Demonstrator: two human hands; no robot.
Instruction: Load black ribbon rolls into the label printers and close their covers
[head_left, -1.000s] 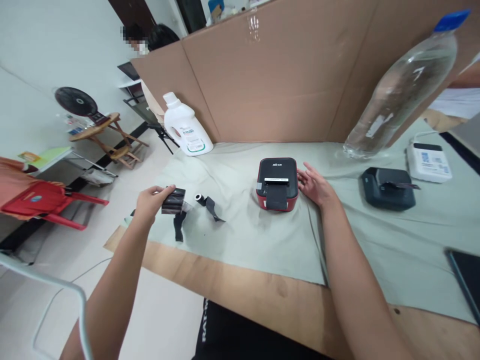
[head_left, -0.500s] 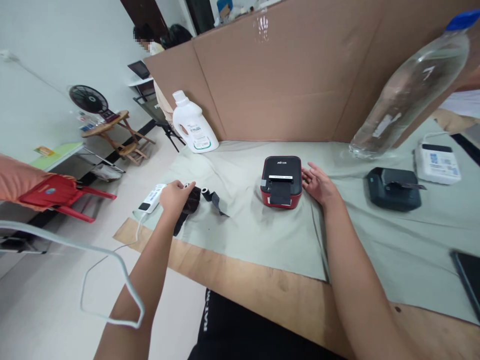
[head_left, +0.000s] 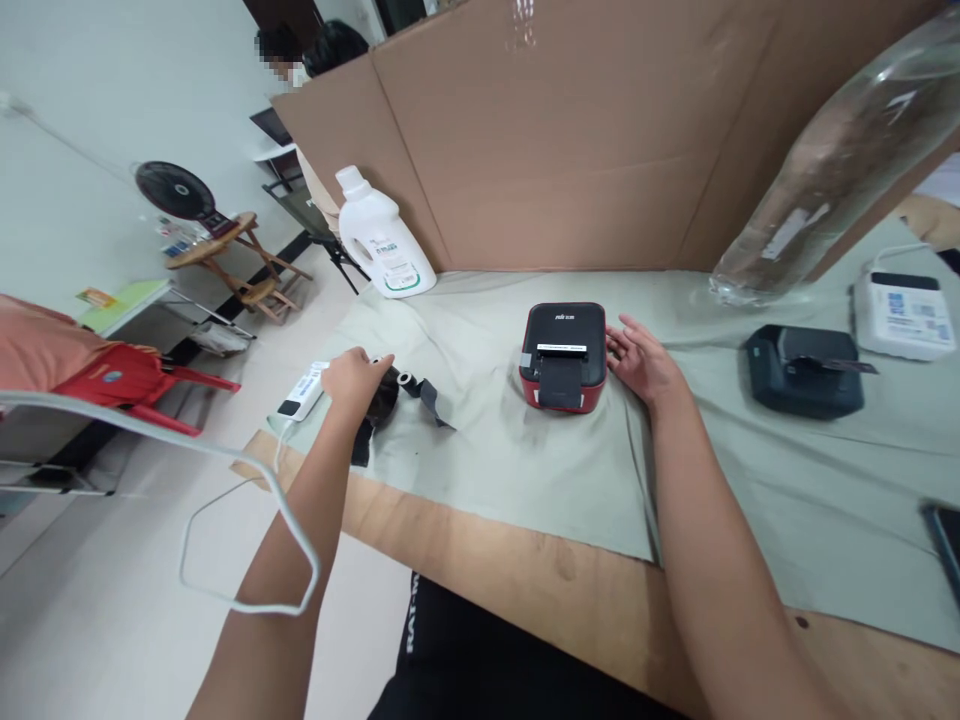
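My left hand (head_left: 354, 382) is closed over the top of a glossy black ribbon roll (head_left: 384, 400), partly covered by the fingers, with a loose black strip (head_left: 361, 445) hanging below. Just right of it lies a smaller black ribbon roll (head_left: 409, 385) with its tail (head_left: 435, 405) trailing on the cloth. A red and black label printer (head_left: 564, 340) sits at the middle, a black strip (head_left: 561, 382) coming out of its front slot. Beside the printer's right side rests my right hand (head_left: 643, 365), fingers spread and holding nothing; fingertips are close to the casing.
A white power bank (head_left: 304, 392) with a cable lies left of my left hand. A white jug (head_left: 386, 245) and a large clear bottle (head_left: 832, 170) stand by the cardboard wall (head_left: 570, 150). At right are a dark device (head_left: 802, 372), a white box (head_left: 904, 318) and a phone (head_left: 943, 540).
The camera view has tilted down slightly, and the right-hand objects sit farther right. Both hands keep about the same places, the left still at the black ribbon roll.
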